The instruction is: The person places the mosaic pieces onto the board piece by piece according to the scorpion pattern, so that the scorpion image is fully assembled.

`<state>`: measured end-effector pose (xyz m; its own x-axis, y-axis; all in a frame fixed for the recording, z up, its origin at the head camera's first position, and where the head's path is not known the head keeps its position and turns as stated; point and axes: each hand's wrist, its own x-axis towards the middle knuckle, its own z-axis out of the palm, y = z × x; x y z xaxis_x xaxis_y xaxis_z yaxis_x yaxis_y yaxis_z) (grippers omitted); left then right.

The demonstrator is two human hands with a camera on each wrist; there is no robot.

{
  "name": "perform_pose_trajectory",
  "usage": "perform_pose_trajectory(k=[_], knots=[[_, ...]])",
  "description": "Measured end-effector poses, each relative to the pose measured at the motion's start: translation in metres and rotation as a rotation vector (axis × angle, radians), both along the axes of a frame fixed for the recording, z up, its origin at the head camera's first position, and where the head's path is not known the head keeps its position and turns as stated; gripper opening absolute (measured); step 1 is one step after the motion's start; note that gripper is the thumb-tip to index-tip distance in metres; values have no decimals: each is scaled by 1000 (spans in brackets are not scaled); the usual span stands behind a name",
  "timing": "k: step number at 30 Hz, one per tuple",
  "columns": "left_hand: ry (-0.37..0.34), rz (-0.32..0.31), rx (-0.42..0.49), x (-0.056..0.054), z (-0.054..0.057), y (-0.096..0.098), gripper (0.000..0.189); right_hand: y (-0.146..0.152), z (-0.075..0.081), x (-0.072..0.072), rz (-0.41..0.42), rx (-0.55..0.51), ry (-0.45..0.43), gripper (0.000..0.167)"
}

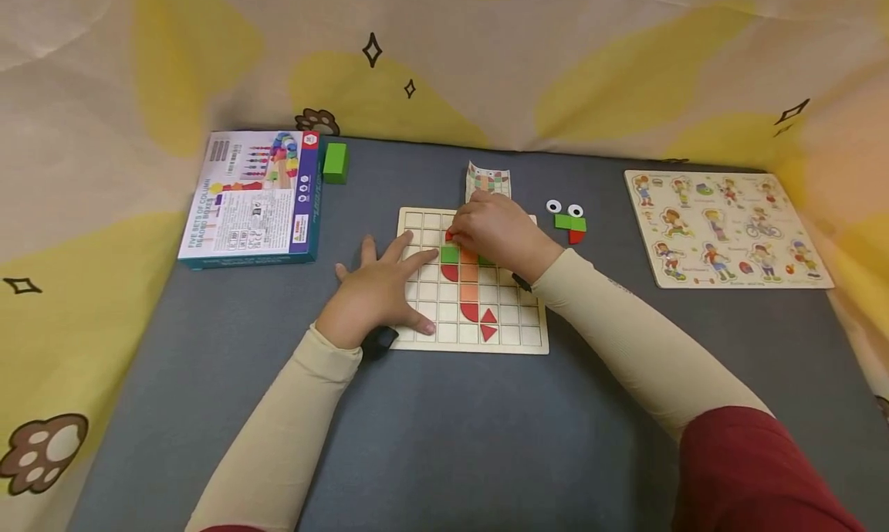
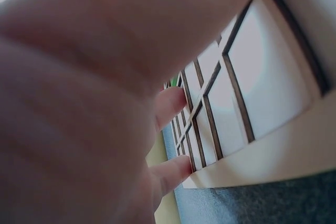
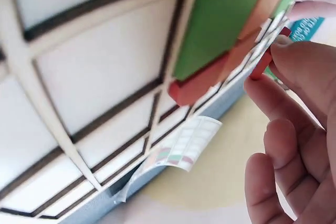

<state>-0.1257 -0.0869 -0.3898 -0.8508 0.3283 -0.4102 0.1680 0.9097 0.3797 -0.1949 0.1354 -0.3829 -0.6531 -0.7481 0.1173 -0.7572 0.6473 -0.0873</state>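
My right hand (image 1: 505, 229) pinches a small red piece (image 3: 261, 65) between thumb and forefinger, above the upper middle of a wooden grid board (image 1: 521, 347). With its fingers spread, my left hand (image 1: 371, 293) rests on the board's left side, the thumb near the lower left squares. Set in the grid are a green square (image 1: 450, 255), orange squares (image 1: 469, 273) in a column, and red quarter-rounds (image 1: 450, 272). Two red triangles (image 1: 489, 333) lie lower on the grid. More green (image 3: 218, 30) shows in the right wrist view. The right hand hides part of the top rows.
A curled pattern card (image 1: 488, 181) stands behind the board. To its right are two round eye pieces (image 1: 553, 206), green squares (image 1: 569, 222) and a red quarter-round (image 1: 576, 237). A picture puzzle (image 1: 736, 231) lies far right; a box (image 1: 253, 200) and green block (image 1: 336, 163) are left.
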Motion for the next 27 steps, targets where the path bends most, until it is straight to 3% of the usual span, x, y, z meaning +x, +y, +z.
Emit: perform_pose_trajectory(k=[6,12,21,27], knots=[[1,-1,1,0,0,2,124,-3,-7,2,-2,59,35,12],[7,-2,2,-1,-3,0,125,-3,-5,13,-58,162,-21,28],[2,3,1,0,-1,1,125,0,-7,20,-119,185,-51,34],[0,4,7,0,0,1,125,10,0,29,-161,169,-72,37]])
